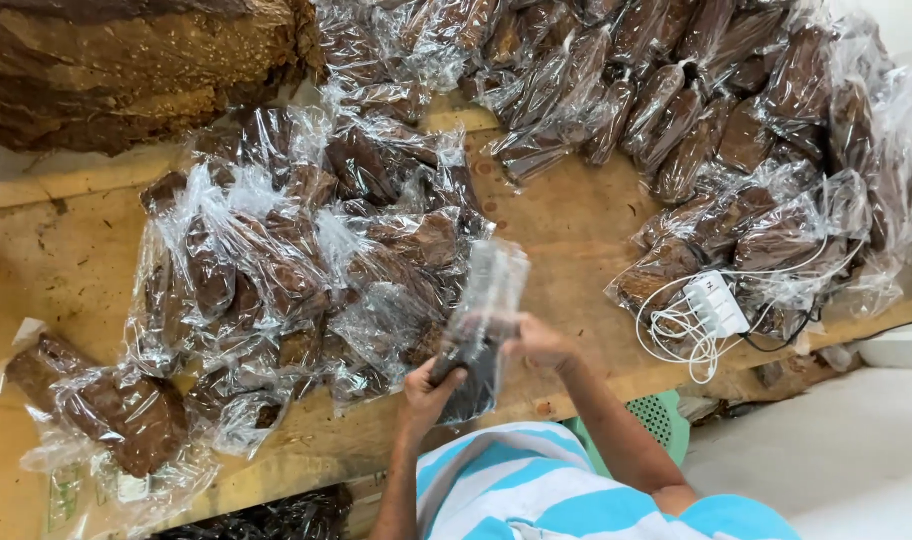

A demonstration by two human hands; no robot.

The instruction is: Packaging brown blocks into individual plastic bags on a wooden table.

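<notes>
Both my hands hold one clear plastic bag (486, 310) with a dark brown block in its lower end, upright above the wooden table (566, 230). My left hand (428, 392) grips the bag's lower part. My right hand (538, 342) pinches its right side, a little higher. The bag's empty top sticks up past my fingers. Just left of my hands lies a heap of similar filled bags (296, 260).
A second pile of filled bags (696, 110) covers the table's far right. A white power strip with coiled white cables (714, 305) lies on that pile's near edge. A large brown mass (126, 60) sits at the far left. Two more bags (116, 415) rest near left.
</notes>
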